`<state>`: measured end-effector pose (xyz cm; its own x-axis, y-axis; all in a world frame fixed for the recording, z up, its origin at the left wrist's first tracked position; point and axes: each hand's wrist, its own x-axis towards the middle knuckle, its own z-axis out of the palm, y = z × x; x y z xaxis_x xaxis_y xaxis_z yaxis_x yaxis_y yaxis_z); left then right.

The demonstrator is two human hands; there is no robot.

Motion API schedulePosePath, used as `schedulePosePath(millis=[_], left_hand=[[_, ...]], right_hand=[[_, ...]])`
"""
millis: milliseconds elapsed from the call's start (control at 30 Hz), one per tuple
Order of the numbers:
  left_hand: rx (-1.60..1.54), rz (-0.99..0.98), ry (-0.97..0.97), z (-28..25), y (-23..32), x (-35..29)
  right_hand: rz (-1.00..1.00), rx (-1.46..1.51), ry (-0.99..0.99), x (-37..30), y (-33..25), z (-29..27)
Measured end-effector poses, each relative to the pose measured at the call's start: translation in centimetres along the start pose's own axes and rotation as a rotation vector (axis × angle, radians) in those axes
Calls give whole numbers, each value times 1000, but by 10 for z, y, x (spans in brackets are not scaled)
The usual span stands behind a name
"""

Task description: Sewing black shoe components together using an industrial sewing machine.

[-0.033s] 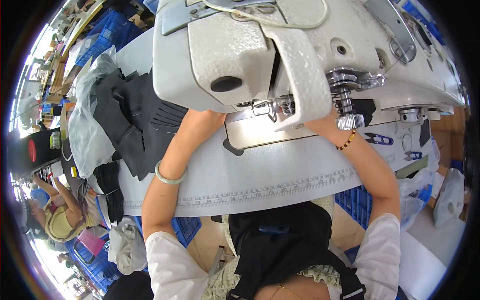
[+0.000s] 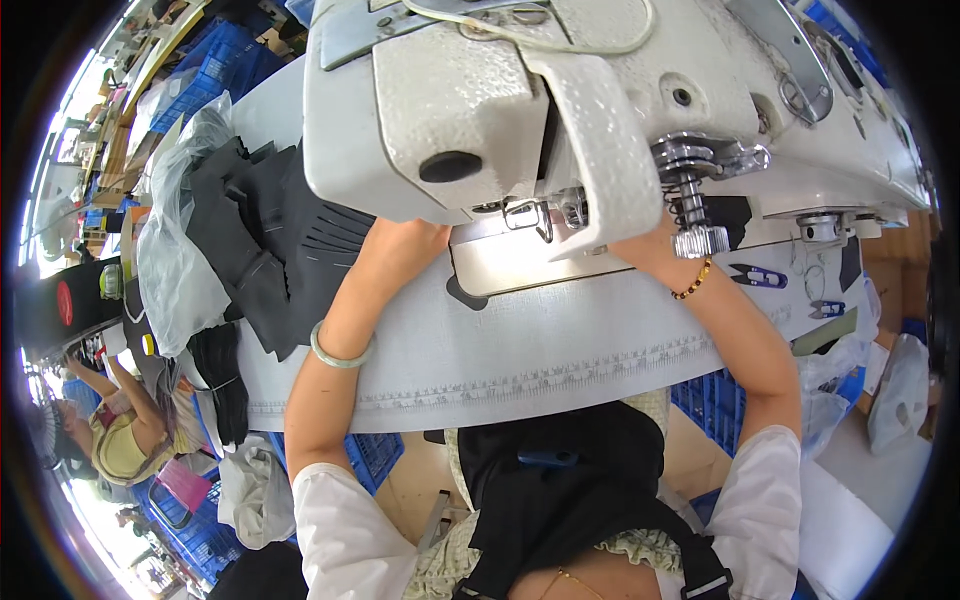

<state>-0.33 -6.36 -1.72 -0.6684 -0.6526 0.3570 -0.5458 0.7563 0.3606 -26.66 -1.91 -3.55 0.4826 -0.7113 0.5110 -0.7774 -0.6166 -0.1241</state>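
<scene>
A white sewing machine (image 2: 430,110) fills the top middle, its head hanging over both my hands. My left hand (image 2: 405,255) rests left of the bright metal needle plate (image 2: 520,262); its fingers go behind the machine head and are hidden. Beside that hand lie dark grey fabric pieces (image 2: 250,230) with slits cut in them. My right hand (image 2: 648,248) reaches in from the right, behind the machine's guard and tension knob, so its fingers cannot be seen either. Whatever the hands touch there is out of sight.
Two thread snips (image 2: 762,277) lie right of my right wrist. A printed ruler strip (image 2: 540,380) runs along the table's near edge. A clear plastic bag (image 2: 175,250) and a black strip bundle (image 2: 218,380) are at the left. Blue crates (image 2: 710,405) stand below; another person (image 2: 125,430) sits far left.
</scene>
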Motion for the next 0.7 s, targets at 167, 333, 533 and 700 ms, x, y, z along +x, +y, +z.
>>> schedulePosePath(millis=[167, 333, 533, 700], left_hand=[[-70, -131, -50, 1, -8, -2], [-199, -143, -89, -15, 8, 12], [70, 10, 92, -25, -7, 28], [168, 232, 244, -11, -21, 54]], right_hand=[[-22, 116, -36, 8, -10, -8], [42, 132, -45, 9, -14, -15], [225, 163, -232, 12, -16, -24], [187, 161, -528, 26, -16, -57]])
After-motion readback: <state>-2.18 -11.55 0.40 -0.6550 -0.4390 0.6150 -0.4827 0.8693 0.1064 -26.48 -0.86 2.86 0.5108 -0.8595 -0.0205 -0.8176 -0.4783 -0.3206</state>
